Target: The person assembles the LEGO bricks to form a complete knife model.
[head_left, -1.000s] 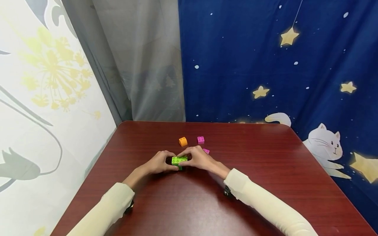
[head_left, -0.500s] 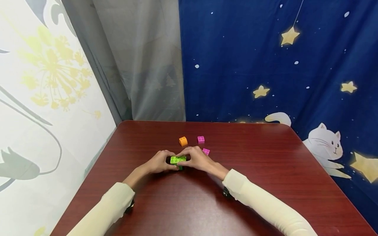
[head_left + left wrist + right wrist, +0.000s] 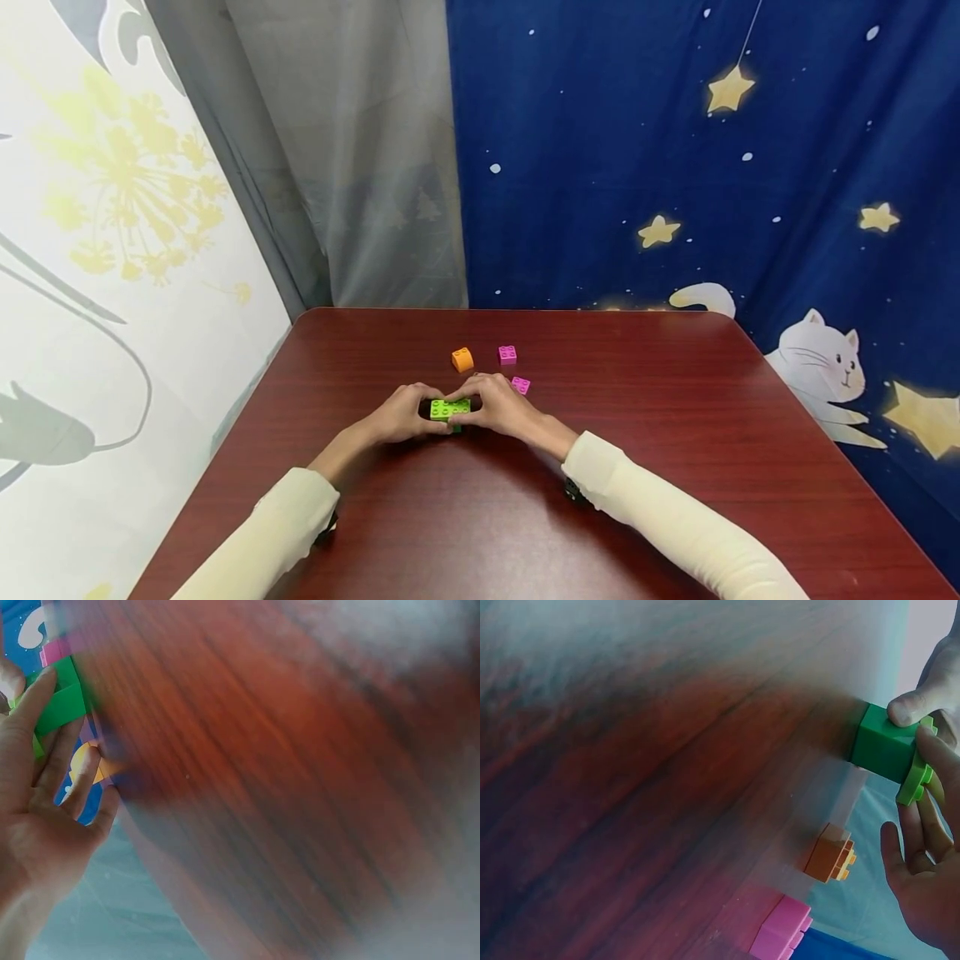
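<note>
In the head view, a lime-green studded brick [image 3: 448, 407] sits over a darker green brick [image 3: 457, 428] between the two hands. My left hand [image 3: 407, 414] holds the darker green brick from the left; its thumb [image 3: 39, 694] lies along that brick in the left wrist view. My right hand [image 3: 498, 403] pinches the lime-green brick from the right, thumb in front. In the right wrist view, the lime-green brick [image 3: 915, 784] lies flat against the studded side of the taller green brick [image 3: 885, 746]. The fingers partly cover both bricks.
Beyond the hands, an orange brick with a curved side [image 3: 462, 360] and a magenta brick [image 3: 507, 355] rest on the dark red table [image 3: 637, 417]. Another pink brick [image 3: 521, 385] lies just past the right hand. A patterned blue curtain [image 3: 585, 150] hangs behind the table.
My right hand has shifted slightly left with the lime-green brick, toward my left hand. My left hand stays nearly still. The loose bricks stay in place; the head view has shifted slightly.
</note>
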A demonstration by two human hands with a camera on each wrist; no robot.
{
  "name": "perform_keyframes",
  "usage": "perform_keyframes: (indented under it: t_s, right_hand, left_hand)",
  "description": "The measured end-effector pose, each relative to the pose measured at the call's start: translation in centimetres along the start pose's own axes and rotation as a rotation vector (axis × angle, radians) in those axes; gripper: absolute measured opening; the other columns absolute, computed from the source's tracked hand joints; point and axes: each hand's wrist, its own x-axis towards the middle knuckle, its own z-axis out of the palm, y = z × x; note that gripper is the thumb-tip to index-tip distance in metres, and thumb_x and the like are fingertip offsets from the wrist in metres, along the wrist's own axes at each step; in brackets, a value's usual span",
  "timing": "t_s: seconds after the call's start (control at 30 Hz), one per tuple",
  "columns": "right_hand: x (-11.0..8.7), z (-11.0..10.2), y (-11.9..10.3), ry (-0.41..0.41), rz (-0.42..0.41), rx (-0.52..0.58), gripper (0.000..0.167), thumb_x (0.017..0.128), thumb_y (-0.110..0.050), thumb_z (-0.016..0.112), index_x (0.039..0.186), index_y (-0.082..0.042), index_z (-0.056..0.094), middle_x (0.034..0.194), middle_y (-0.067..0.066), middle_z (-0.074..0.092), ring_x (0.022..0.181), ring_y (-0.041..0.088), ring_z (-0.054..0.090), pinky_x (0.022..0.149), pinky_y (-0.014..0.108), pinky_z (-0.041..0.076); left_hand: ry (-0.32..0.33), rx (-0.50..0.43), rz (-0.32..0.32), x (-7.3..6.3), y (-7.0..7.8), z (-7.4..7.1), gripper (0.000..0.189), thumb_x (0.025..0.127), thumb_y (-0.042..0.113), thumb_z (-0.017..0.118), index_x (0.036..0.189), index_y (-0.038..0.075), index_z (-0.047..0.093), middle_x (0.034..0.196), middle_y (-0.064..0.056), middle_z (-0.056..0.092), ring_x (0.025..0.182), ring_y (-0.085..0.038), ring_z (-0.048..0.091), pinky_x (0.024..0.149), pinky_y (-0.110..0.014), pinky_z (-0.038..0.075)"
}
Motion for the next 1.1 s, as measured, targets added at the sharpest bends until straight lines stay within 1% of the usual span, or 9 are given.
perform_keyframes:
  t_s: [0.13,0.23,0.37,0.47,0.63,0.7,0.83,0.93,1.1]
  right_hand:
    - [0.0,0.1,0.1,0.004,0.007,0.005,0.036,0.084,-0.034,0.088,0.116,-0.019,0.081,0.100,-0.005,0.076,0.095,0.007,0.067,0.086,0.030,0.057]
    - [0.0,0.2,0.2,0.006,0.005,0.015,0.036,0.084,-0.035,0.088,0.117,-0.020,0.081,0.100,-0.006,0.076,0.094,0.006,0.066,0.083,0.027,0.056]
    - [0.0,0.2,0.4,0.010,-0.006,0.049,0.036,0.083,-0.034,0.089,0.116,-0.019,0.081,0.099,-0.005,0.076,0.089,0.006,0.066,0.078,0.026,0.057]
    - [0.1,0.0,0.6,0.004,-0.012,0.071,0.036,0.083,-0.032,0.090,0.115,-0.018,0.081,0.097,-0.004,0.076,0.085,0.009,0.067,0.074,0.027,0.057]
    - [0.1,-0.5,0.5,-0.040,-0.018,0.070,0.036,0.084,-0.031,0.089,0.116,-0.017,0.081,0.102,-0.003,0.077,0.091,0.011,0.068,0.080,0.028,0.056]
    - [-0.1,-0.7,0.6,-0.059,-0.005,0.064,0.036,0.084,-0.032,0.089,0.117,-0.017,0.080,0.105,-0.004,0.077,0.095,0.009,0.068,0.084,0.027,0.055]
    - [-0.4,-1.1,0.7,-0.082,0.027,0.067,0.036,0.085,-0.032,0.089,0.117,-0.019,0.080,0.107,-0.005,0.077,0.098,0.008,0.070,0.086,0.023,0.055]
    - [-0.7,-1.5,1.0,-0.084,0.033,0.069,0.035,0.085,-0.032,0.088,0.117,-0.019,0.080,0.106,-0.005,0.077,0.096,0.008,0.071,0.084,0.022,0.055]
    - [-1.3,-2.4,1.8,-0.068,0.038,0.058,0.037,0.085,-0.032,0.089,0.116,-0.014,0.080,0.106,-0.003,0.077,0.093,0.009,0.073,0.081,0.024,0.057]
  left_hand:
    - [0.000,0.006,0.002,-0.1,0.0,0.0,0.034,0.085,0.033,0.088,0.112,0.017,0.076,0.105,0.007,0.071,0.097,-0.012,0.060,0.084,-0.035,0.055]
    - [-0.001,0.008,0.001,-0.2,0.0,0.0,0.033,0.085,0.033,0.088,0.111,0.017,0.076,0.105,0.008,0.071,0.098,-0.012,0.060,0.084,-0.033,0.054]
    - [0.004,0.004,-0.004,-0.3,0.1,0.0,0.033,0.085,0.033,0.088,0.111,0.018,0.076,0.105,0.008,0.071,0.099,-0.013,0.060,0.086,-0.034,0.053]
    - [0.011,0.003,-0.005,-0.2,0.2,0.0,0.034,0.085,0.034,0.088,0.111,0.018,0.076,0.106,0.008,0.071,0.101,-0.013,0.061,0.089,-0.036,0.053]
    - [0.008,0.006,-0.008,-0.3,0.0,0.3,0.034,0.085,0.035,0.088,0.112,0.017,0.076,0.109,0.006,0.071,0.104,-0.014,0.062,0.091,-0.036,0.053]
    - [0.004,0.012,-0.009,-0.4,0.0,0.4,0.035,0.086,0.036,0.087,0.113,0.016,0.076,0.110,0.004,0.071,0.104,-0.015,0.062,0.090,-0.035,0.053]
    - [0.006,0.021,-0.006,-0.5,0.0,0.4,0.038,0.086,0.038,0.087,0.114,0.014,0.076,0.111,0.002,0.071,0.104,-0.016,0.061,0.087,-0.034,0.053]
    - [0.013,0.017,-0.004,-0.6,0.1,0.4,0.040,0.085,0.038,0.087,0.115,0.014,0.076,0.111,0.000,0.071,0.104,-0.016,0.061,0.087,-0.035,0.053]
    - [0.026,0.023,-0.004,-0.6,0.3,0.4,0.041,0.085,0.038,0.088,0.115,0.014,0.075,0.111,0.000,0.070,0.101,-0.015,0.060,0.087,-0.035,0.052]
